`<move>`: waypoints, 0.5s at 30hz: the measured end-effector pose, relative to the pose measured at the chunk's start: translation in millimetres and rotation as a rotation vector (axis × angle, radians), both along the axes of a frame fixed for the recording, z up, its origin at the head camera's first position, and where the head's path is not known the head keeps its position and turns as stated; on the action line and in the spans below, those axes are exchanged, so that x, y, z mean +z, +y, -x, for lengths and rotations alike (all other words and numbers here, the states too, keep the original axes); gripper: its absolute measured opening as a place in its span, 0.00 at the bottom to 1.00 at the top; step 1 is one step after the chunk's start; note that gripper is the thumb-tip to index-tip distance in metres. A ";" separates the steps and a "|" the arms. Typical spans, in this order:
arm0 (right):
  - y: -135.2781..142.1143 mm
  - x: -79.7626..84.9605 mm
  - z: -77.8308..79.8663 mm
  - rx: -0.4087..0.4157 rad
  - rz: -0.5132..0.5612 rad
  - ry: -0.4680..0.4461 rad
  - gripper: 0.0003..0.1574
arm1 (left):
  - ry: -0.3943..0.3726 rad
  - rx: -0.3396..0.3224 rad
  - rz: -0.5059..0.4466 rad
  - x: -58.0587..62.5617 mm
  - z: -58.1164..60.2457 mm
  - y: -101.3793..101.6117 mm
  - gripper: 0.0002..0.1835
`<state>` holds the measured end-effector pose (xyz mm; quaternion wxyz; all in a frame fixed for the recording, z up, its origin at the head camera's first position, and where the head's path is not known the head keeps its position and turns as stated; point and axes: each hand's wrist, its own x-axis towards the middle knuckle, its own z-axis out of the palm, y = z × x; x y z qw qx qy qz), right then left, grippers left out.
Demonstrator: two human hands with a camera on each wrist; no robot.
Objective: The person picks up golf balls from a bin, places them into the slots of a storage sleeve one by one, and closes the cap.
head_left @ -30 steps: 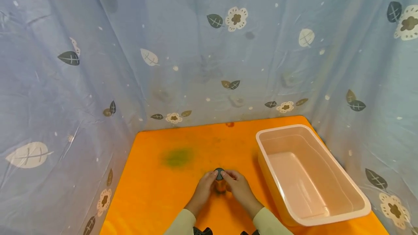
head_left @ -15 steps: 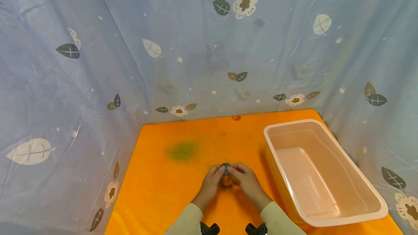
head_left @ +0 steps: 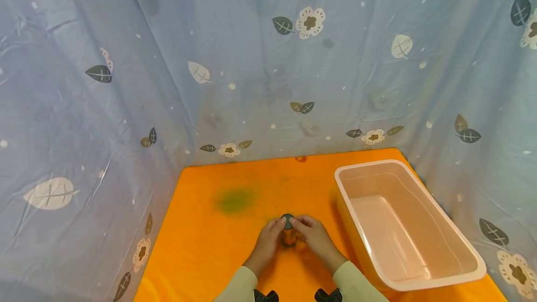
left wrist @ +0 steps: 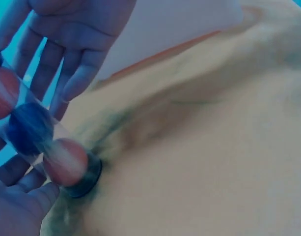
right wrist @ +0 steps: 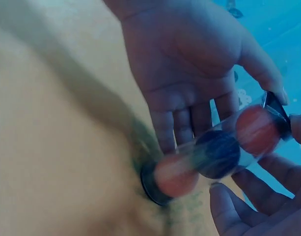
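Note:
Between both hands stands a clear tube of balls (right wrist: 218,154) with dark end caps. Two reddish balls and a dark one sit in a row inside it. In the head view, my left hand (head_left: 267,241) holds it from the left and my right hand (head_left: 317,240) from the right. Both thumbs lie on the dark top cap (head_left: 287,220), with fingers bent about the tube's sides. The lower cap (left wrist: 84,177) is at or very close to the orange tabletop; exact contact is unclear. Wrist views are slightly blurred.
A pale pink plastic basin (head_left: 365,246) stands on the right side of the orange table (head_left: 201,246). A greenish stain (head_left: 236,200) marks the tabletop left of centre. Blue patterned curtains (head_left: 251,59) enclose the back and both sides.
The head view has shifted a little and partly back. Both hands keep hold of the tube in nearly the same place, with only slight finger movement.

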<state>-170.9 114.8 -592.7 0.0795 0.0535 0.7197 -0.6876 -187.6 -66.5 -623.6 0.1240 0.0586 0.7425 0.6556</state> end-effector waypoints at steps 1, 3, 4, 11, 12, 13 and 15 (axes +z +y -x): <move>0.4 1.2 0.8 0.006 -0.009 0.013 0.27 | 0.006 0.006 0.011 1.4 1.6 -0.1 0.29; 1.8 3.2 0.9 0.022 -0.034 0.030 0.29 | 0.007 0.024 0.040 5.4 2.3 -0.9 0.29; 2.7 4.8 -0.3 0.030 -0.047 0.037 0.30 | 0.007 0.030 0.052 7.5 2.0 -1.4 0.29; 13.3 17.5 -14.9 0.028 -0.241 0.134 0.36 | 0.052 0.025 0.137 30.9 -3.5 -11.3 0.32; 14.8 18.2 -17.1 0.033 -0.264 0.159 0.37 | 0.081 0.018 0.176 33.6 -4.8 -14.1 0.32; 16.4 18.5 -20.0 0.039 -0.298 0.187 0.38 | 0.115 0.013 0.223 35.7 -6.8 -17.1 0.33; 18.9 17.5 -26.9 0.052 -0.382 0.242 0.42 | 0.204 -0.007 0.328 38.3 -12.4 -23.7 0.34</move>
